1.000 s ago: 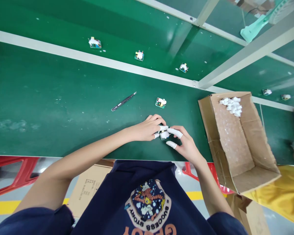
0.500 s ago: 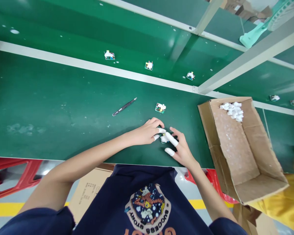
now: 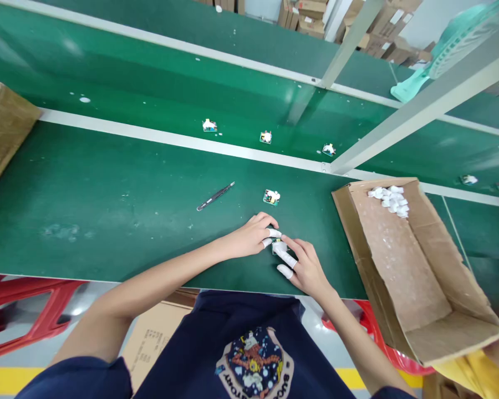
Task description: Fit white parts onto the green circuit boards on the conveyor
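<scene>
My left hand point(image 3: 251, 237) and my right hand point(image 3: 301, 263) meet on the green table point(image 3: 108, 210) near its front edge. Both wear white finger cots. Between their fingertips sits a small green circuit board with a white part point(image 3: 278, 244), pinched from both sides and mostly hidden by the fingers. A second small circuit board point(image 3: 271, 196) lies on the table just beyond my hands. Black tweezers point(image 3: 215, 195) lie to the left of it.
An open cardboard box point(image 3: 411, 266) with several small white parts point(image 3: 390, 199) in its far corner stands at the right. More boards point(image 3: 209, 125) ride the conveyor belt behind a white rail. Another cardboard box point(image 3: 2, 127) sits far left. A yellow sleeve point(image 3: 478, 377) shows bottom right.
The view has tilted up and back, so everything sits lower in frame. My right index finger has pressed further onto the small board; both hands stay together.
</scene>
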`<state>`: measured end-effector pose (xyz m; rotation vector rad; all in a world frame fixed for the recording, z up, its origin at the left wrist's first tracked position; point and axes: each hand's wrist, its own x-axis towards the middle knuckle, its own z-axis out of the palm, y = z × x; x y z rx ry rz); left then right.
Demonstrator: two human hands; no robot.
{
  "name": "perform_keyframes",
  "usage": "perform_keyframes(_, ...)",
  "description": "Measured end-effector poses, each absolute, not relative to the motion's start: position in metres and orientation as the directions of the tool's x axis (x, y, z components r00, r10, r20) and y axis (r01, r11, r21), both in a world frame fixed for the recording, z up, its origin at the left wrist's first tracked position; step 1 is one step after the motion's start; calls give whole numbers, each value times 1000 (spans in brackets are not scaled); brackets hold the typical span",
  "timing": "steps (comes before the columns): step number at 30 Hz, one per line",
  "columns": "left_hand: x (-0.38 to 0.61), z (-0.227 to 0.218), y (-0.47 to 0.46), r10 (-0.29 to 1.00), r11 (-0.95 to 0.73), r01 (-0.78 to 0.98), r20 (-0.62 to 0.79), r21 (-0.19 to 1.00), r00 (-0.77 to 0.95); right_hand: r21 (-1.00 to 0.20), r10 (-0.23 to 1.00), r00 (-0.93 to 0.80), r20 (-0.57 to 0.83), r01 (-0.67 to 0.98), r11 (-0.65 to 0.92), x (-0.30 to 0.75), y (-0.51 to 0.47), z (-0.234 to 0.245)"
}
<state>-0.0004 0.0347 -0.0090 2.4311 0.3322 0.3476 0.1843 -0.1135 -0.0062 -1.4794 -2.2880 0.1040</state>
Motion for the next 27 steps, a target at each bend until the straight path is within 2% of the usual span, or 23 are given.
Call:
perform_keyframes(7, -1, -10, 34, 327, -756, 154, 163, 636, 931, -288, 889, -288, 355, 871, 397, 183, -113, -7)
perform_keyframes(12, -3, -5, 35, 351, -705, 152, 155, 693, 923, -440, 930, -220, 294, 833, 336, 180, -108, -11)
perform_keyframes(15, -5, -3, 39, 458, -621, 131, 222, 773, 861, -444, 946, -231, 227, 840, 311, 176, -101, -9)
perform_keyframes(20, -13, 0, 53, 700, -492, 103, 322, 865, 638, -405, 935, -316, 160, 843, 354, 179, -78, 23)
perform_keyframes(23, -17, -1, 59, 757, -458, 99, 330, 883, 564, -422, 933, -315, 174, 832, 360, 195, -35, 49)
perform_keyframes(27, -19, -4, 59, 767, -441, 122, 303, 889, 566, -399, 937, -251, 243, 854, 333, 207, 76, 59)
